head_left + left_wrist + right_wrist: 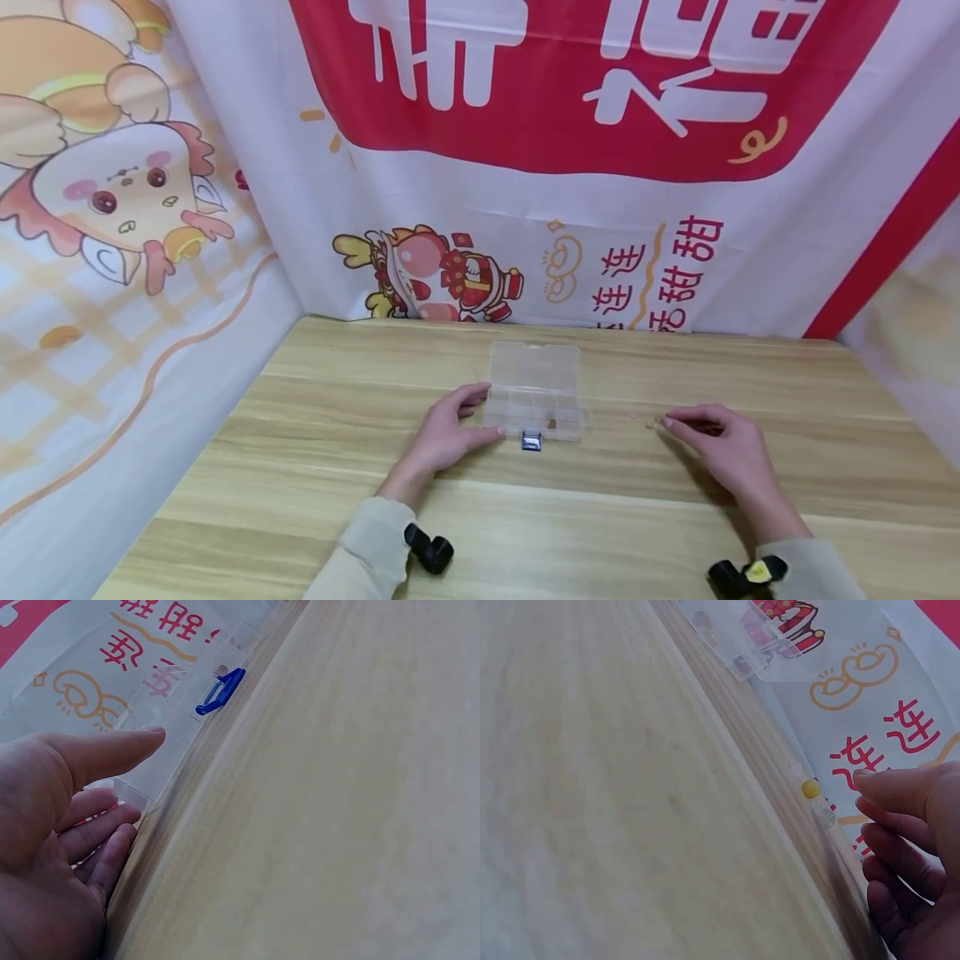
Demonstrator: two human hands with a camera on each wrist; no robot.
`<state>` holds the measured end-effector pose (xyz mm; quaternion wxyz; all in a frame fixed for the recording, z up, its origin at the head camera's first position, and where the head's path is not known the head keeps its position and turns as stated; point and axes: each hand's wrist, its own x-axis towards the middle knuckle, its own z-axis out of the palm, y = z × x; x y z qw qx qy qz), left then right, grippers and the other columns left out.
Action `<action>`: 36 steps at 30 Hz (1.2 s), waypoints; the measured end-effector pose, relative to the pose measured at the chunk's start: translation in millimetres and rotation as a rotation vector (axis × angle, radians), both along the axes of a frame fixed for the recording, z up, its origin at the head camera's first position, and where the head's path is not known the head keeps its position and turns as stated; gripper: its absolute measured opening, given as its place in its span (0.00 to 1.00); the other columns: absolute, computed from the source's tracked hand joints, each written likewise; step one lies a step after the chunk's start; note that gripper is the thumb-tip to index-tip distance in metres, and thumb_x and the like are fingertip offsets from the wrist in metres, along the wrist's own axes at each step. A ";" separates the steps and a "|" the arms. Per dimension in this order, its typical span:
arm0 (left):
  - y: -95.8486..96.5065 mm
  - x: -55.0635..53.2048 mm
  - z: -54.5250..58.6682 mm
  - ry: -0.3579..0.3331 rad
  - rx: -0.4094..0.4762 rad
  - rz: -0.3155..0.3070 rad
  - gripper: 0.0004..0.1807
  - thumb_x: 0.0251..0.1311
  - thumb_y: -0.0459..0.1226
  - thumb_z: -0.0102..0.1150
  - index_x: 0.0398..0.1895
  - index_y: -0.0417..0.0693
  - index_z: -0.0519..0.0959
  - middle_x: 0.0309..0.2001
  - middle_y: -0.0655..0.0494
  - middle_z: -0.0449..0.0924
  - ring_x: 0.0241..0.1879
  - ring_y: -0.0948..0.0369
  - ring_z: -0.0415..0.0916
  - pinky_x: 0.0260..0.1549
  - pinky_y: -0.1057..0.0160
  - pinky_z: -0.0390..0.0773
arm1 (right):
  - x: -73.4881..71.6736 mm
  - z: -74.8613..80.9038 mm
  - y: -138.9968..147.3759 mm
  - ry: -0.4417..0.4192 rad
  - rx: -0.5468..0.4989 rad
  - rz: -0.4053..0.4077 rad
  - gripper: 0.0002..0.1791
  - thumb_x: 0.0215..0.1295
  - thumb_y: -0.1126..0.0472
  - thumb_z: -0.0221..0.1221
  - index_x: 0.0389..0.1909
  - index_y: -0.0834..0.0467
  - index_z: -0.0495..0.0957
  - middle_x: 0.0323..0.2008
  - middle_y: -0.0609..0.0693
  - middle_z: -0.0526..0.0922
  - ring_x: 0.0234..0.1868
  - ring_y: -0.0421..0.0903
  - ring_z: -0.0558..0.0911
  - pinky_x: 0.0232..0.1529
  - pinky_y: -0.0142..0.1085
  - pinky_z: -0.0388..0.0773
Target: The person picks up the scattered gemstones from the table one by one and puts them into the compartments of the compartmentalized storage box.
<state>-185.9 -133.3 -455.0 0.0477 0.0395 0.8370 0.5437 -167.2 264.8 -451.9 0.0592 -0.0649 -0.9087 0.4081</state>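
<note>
A clear plastic compartment box (522, 406) stands with its lid raised. My left hand (442, 429) is at its left end, thumb along the front edge and the other fingers, barely bent, by the left wall. A small blue frame-shaped piece (532, 441) is at the box's front, and a small brown piece (552, 423) lies in a front compartment. To the right, my right hand (723, 437) hovers low with fingers loosely bent. Just off its thumb and index fingertips are a yellow bead (811, 788) and a clear bead (825, 814); no object shows between the fingers.
The wooden tabletop (570, 533) runs back to a printed cloth (465, 192) hung behind it, with another patterned cloth (127, 333) along the left. Each sleeve carries a black wrist camera; the left one (429, 550) sits near the cuff.
</note>
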 end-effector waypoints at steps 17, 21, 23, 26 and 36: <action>1.1 1.0 1.0 0.001 0.000 0.006 0.42 0.56 0.42 0.83 0.75 0.53 0.76 0.71 0.49 0.80 0.71 0.45 0.75 0.76 0.42 0.72 | -0.4 -8.2 -5.5 0.130 0.083 0.048 0.16 0.63 0.46 0.77 0.48 0.49 0.92 0.47 0.51 0.90 0.41 0.26 0.78 0.40 0.19 0.73; 1.4 1.4 1.7 0.001 -0.004 0.009 0.42 0.56 0.43 0.83 0.75 0.54 0.76 0.71 0.50 0.80 0.71 0.45 0.75 0.76 0.42 0.72 | -1.2 -8.7 -7.7 0.135 0.089 0.058 0.15 0.63 0.47 0.77 0.47 0.49 0.92 0.47 0.51 0.89 0.41 0.25 0.77 0.41 0.18 0.73; 1.4 1.7 1.9 0.000 -0.004 0.010 0.42 0.56 0.43 0.83 0.75 0.54 0.76 0.71 0.50 0.80 0.71 0.45 0.75 0.76 0.42 0.73 | -1.5 -8.7 -8.6 0.144 0.094 0.061 0.15 0.63 0.48 0.77 0.46 0.50 0.92 0.47 0.51 0.89 0.41 0.25 0.77 0.42 0.18 0.73; 1.6 2.0 2.4 0.000 -0.006 0.012 0.42 0.56 0.42 0.83 0.75 0.54 0.76 0.71 0.50 0.80 0.71 0.45 0.75 0.76 0.42 0.73 | -2.1 -8.7 -9.9 0.166 0.101 0.066 0.13 0.62 0.50 0.78 0.45 0.49 0.93 0.46 0.51 0.89 0.41 0.25 0.78 0.42 0.18 0.73; 2.1 2.3 1.8 -0.001 -0.003 0.017 0.42 0.56 0.42 0.83 0.75 0.54 0.76 0.70 0.50 0.80 0.71 0.46 0.75 0.75 0.42 0.73 | -2.6 -9.4 -15.8 0.164 0.128 0.088 0.12 0.62 0.53 0.78 0.44 0.52 0.93 0.45 0.52 0.88 0.48 0.46 0.83 0.43 0.24 0.74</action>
